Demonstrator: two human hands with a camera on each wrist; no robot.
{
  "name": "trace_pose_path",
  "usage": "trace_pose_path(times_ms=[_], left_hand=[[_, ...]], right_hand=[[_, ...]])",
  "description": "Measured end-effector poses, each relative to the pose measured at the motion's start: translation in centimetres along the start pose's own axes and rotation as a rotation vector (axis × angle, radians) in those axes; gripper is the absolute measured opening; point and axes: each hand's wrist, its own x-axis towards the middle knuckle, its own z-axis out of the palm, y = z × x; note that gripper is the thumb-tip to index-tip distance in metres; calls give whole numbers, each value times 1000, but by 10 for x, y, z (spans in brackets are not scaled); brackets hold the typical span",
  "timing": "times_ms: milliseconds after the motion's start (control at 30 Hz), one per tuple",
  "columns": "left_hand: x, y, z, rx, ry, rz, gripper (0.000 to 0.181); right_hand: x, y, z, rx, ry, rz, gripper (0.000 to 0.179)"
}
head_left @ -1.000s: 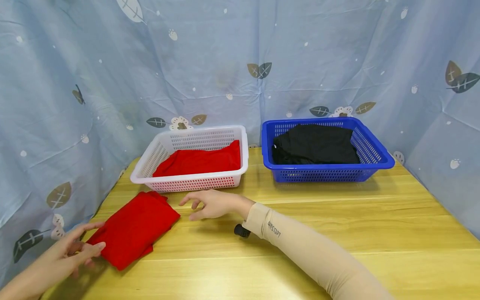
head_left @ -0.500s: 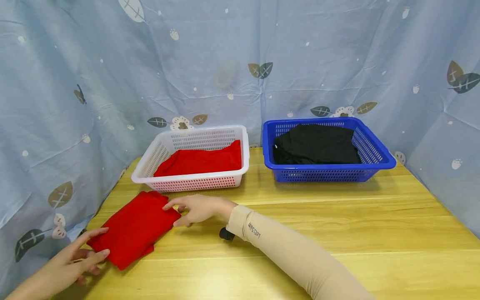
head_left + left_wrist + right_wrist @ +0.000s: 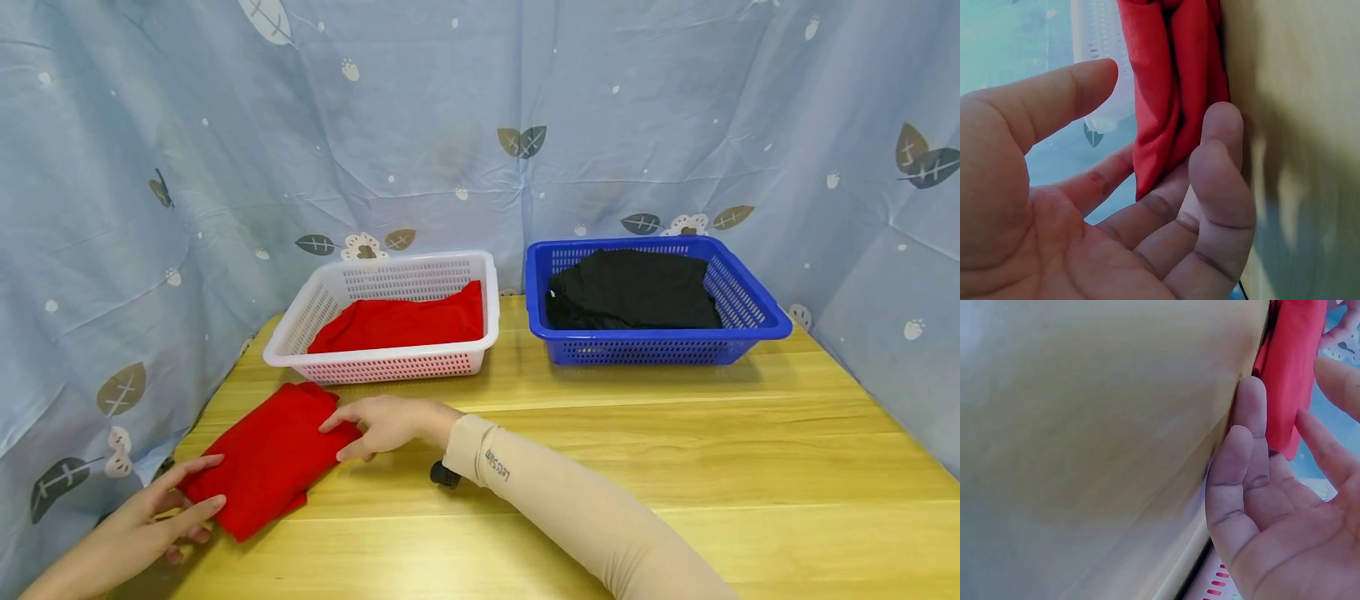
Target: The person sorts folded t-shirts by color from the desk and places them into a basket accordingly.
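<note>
A folded red garment (image 3: 270, 458) lies on the wooden table, left of the middle. At its near-left corner is my left hand (image 3: 138, 529), index finger over the top. In the left wrist view the thumb stands apart from the red cloth (image 3: 1154, 94), while other fingers reach around its lower end. My right hand (image 3: 390, 425) comes in from the right, its index fingertip over the garment's right corner. The right wrist view has fingertips right at the edge of the red cloth (image 3: 1288, 375), with the thumb off to the side.
Behind the garment stands a white basket (image 3: 390, 357) holding red cloth (image 3: 405, 325). Farther right, a blue basket (image 3: 660, 335) contains black clothing (image 3: 637, 287). A patterned blue curtain (image 3: 420, 108) hangs along the back and both sides of the table.
My right hand has moved left, from beside the red garment to its right corner. The left hand has shifted slightly rightward over the near-left corner. The garment has barely moved.
</note>
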Motion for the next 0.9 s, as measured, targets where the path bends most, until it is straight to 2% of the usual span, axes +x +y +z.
trace_pose_path(times_ms=[233, 567, 800, 900], left_hand=[[1, 5, 3, 7, 6, -19, 80], [2, 16, 7, -27, -33, 66, 75], [5, 27, 15, -54, -56, 41, 77], [7, 32, 19, -44, -66, 42, 77]], right_hand=[[-5, 2, 0, 86, -31, 6, 46], [-27, 5, -8, 182, -148, -7, 45], [-46, 12, -9, 154, -197, -11, 45], [-56, 14, -9, 185, -218, -20, 45]])
